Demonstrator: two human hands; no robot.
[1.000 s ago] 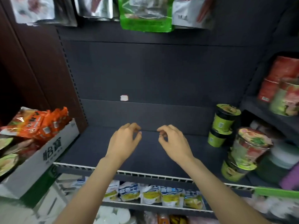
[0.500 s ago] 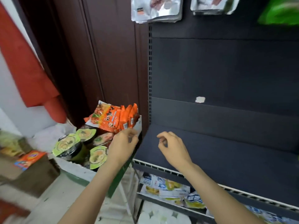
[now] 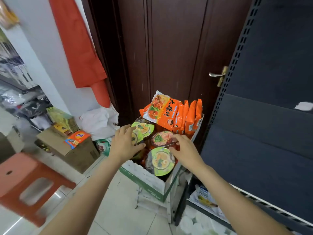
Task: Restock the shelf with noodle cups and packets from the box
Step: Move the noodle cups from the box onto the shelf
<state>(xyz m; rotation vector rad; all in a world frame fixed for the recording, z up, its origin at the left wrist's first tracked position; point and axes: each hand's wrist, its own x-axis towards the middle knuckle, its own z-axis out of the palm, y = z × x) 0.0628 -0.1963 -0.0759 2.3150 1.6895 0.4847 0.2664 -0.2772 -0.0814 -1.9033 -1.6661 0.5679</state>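
Note:
A white and green cardboard box (image 3: 152, 182) stands left of the dark shelf (image 3: 254, 167). Upright orange noodle packets (image 3: 169, 114) fill its back. In front of them are noodle cups: a green-lidded one at the back (image 3: 145, 128), a red-lidded one (image 3: 161, 139) and a green-lidded one at the front (image 3: 160, 161). My left hand (image 3: 124, 143) curls round a smaller green-lidded cup (image 3: 137, 138), thumb along its lower edge. My right hand (image 3: 185, 150) hovers over the red-lidded cup's right edge with fingers loosely bent, holding nothing.
The box sits on a small metal stand (image 3: 152, 204) before a dark wooden door (image 3: 169, 48) with a handle (image 3: 216, 74). To the left are a brown carton (image 3: 67, 150) with an orange packet (image 3: 77, 138), a white bag (image 3: 100, 122) and a red stool (image 3: 25, 180). Packets (image 3: 205, 197) lie on the lower shelf.
The view has swung left from the bare shelf to the box. Both hands moved off the shelf and down over the cups; my left hand has closed round a green-lidded cup.

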